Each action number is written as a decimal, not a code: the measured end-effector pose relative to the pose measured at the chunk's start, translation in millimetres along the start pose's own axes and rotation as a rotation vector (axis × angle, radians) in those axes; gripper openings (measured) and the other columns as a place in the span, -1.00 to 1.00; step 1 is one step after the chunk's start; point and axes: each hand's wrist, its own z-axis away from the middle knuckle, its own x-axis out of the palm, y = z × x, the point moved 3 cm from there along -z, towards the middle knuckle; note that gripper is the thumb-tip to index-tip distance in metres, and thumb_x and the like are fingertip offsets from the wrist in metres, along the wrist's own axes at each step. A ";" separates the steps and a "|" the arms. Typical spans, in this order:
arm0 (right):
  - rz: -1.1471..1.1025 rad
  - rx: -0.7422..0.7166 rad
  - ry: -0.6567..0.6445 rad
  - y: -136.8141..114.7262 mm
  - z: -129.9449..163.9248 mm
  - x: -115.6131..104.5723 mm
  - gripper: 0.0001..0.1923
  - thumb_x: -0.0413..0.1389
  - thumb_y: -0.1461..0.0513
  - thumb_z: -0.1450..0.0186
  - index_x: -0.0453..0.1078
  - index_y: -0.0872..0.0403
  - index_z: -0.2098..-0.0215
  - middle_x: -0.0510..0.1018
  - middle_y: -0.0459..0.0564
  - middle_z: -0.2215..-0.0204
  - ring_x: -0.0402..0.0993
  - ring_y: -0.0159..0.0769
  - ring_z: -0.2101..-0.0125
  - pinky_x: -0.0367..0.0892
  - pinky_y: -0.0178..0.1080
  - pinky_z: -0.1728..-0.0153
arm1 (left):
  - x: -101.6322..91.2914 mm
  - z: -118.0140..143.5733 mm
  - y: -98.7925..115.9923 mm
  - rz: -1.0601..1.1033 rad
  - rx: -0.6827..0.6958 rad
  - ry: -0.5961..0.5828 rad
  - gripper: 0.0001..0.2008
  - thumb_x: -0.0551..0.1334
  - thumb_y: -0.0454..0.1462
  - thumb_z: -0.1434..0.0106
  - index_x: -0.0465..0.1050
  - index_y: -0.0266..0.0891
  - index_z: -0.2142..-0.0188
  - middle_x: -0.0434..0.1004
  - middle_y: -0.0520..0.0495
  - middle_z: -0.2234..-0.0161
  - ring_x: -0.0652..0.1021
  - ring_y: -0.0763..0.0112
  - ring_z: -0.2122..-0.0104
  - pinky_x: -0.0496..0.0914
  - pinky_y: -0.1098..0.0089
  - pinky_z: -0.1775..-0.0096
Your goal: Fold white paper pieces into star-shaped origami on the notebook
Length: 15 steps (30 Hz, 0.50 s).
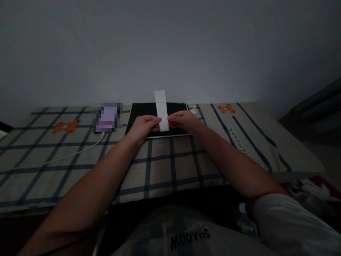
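Note:
A long white paper strip (161,105) stands nearly upright above a black pad or notebook (144,109) with small holes along its far edge. My left hand (144,127) pinches the strip's left edge near its lower end, thumb on the near face. From the other side, my right hand (184,120) grips the right edge at about the same height, fingers closed. Both hands are over the black pad, which lies flat on the checked tablecloth (160,170). The fingertips behind the strip are partly hidden.
Left of the pad lies a blurred-out phone (107,118) with a white cable (80,152) running left. A small white scrap (194,110) is beside the pad's right edge. A pale wall (170,49) rises behind the table. Below the table's front edge, a clear bottle (245,218) shows at right.

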 end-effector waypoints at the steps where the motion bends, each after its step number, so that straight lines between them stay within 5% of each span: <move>1: 0.006 0.009 -0.012 0.1 0.2 0.7 -0.87 0.38 0.34 -0.28 0.64 0.09 0.43 0.66 -0.05 0.51 0.53 -0.41 0.46 0.47 -0.33 0.33 | -0.2 -0.1 0.4 0.004 0.010 0.009 -0.83 0.55 -0.30 -0.13 0.62 -0.30 0.44 0.71 -0.08 0.41 0.66 0.44 0.42 0.62 0.40 0.19; 9: 0.030 -0.076 0.061 1.5 -2.7 -3.2 -0.89 0.38 0.34 -0.26 0.63 0.08 0.43 0.66 -0.10 0.53 0.51 -0.44 0.49 0.46 -0.36 0.37 | 2.5 1.3 -1.0 0.007 -0.056 -0.088 -0.87 0.52 -0.25 -0.22 0.68 -0.28 0.36 0.74 -0.11 0.35 0.67 0.44 0.37 0.62 0.43 0.22; 15: 0.015 -0.089 0.079 2.8 -3.8 -2.0 -0.88 0.34 0.34 -0.29 0.62 0.09 0.43 0.65 -0.09 0.54 0.51 -0.43 0.49 0.45 -0.34 0.36 | 0.9 -0.1 -2.2 -0.019 -0.039 -0.049 -0.84 0.57 -0.30 -0.17 0.66 -0.28 0.43 0.72 -0.10 0.40 0.62 0.49 0.46 0.61 0.46 0.27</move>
